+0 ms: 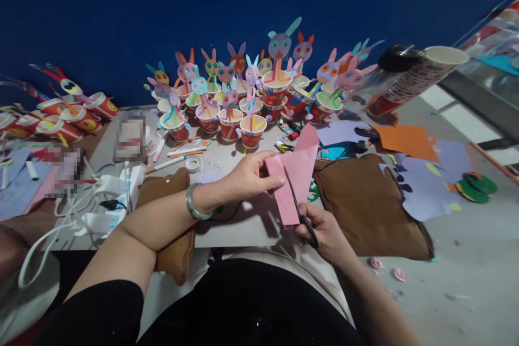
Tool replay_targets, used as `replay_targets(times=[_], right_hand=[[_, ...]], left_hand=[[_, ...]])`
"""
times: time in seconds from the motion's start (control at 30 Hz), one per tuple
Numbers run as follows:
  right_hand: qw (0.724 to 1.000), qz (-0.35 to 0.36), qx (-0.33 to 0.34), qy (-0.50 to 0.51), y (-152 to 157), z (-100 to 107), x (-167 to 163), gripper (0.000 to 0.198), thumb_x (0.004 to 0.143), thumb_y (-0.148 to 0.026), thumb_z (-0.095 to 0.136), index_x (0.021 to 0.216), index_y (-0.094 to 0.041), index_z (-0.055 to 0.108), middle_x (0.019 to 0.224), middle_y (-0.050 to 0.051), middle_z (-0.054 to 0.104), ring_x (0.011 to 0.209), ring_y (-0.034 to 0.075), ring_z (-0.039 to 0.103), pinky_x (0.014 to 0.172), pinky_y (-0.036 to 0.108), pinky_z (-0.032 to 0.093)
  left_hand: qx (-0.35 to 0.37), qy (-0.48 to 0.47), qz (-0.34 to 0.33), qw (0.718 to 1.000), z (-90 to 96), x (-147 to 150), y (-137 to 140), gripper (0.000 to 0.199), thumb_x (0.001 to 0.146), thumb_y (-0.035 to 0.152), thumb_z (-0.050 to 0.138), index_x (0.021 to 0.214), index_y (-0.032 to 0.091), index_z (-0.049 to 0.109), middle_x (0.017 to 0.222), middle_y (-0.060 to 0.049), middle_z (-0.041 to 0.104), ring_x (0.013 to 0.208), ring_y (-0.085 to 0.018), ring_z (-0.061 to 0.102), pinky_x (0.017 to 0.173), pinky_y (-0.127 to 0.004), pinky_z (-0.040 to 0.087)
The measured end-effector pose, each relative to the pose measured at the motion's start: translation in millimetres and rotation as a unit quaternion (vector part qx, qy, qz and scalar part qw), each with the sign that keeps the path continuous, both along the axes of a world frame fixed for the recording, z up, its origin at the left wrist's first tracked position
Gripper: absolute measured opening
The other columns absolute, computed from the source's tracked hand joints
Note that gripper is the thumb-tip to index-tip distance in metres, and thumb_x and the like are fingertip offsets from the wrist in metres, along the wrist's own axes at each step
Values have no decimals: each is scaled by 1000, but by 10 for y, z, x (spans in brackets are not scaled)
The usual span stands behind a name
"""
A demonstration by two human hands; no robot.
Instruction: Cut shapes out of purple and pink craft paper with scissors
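A sheet of pink paper (302, 165) is held up over the near part of the table. My left hand (253, 175) grips its left edge, thumb on top and fingers behind. A pair of black-handled scissors (310, 231) is in my right hand (324, 230), with fingers curled round the handles. The blades lie across the paper, pointing up and away from me, and a strip on the left is partly separated along them. A bracelet circles my left wrist.
Several paper cups with paper rabbit figures (251, 124) stand at the back. Brown cloth (365, 205), orange paper (405, 140) and purple paper (430, 189) lie at right. A power strip (121, 200) with cables, a tape roll (193, 163) and stacked cups (417, 78) flank my hands.
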State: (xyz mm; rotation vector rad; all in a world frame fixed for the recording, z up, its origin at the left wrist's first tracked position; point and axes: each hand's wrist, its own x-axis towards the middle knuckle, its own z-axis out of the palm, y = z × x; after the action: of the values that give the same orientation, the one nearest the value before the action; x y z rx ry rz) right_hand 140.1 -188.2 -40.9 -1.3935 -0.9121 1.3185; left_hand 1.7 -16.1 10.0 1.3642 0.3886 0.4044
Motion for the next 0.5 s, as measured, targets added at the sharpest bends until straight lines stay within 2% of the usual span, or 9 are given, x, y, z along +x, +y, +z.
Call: replay_targets(times=[0.27,0.43,0.5], right_hand=[[1000,-17,-12,13,11,13,-24,46,65,-51,82,62,-21,47,46,-7,48,39,8,44,40,21,38],[999,-22,-8,27,15,16,-36,51,62,-57,83,62,-21,47,46,-8,45,39,8,43,40,21,38],[1000,-18,-2,22,4,-1,-25,52,61,-59,83,63,-20,48,49,-6,49,41,8,45,41,21,37]], left_hand=[[-1,24,18,1000,-53,4,6,38,76,44,73,84,15,50,64,2,61,51,-9,60,50,-21,51],[-15,20,9,1000,-33,-1,3,42,75,48,74,84,12,54,63,0,63,50,-9,60,47,-19,50],[-18,16,-1,1000,-27,-5,5,44,75,50,75,82,12,55,61,0,62,49,-8,59,47,-19,49]])
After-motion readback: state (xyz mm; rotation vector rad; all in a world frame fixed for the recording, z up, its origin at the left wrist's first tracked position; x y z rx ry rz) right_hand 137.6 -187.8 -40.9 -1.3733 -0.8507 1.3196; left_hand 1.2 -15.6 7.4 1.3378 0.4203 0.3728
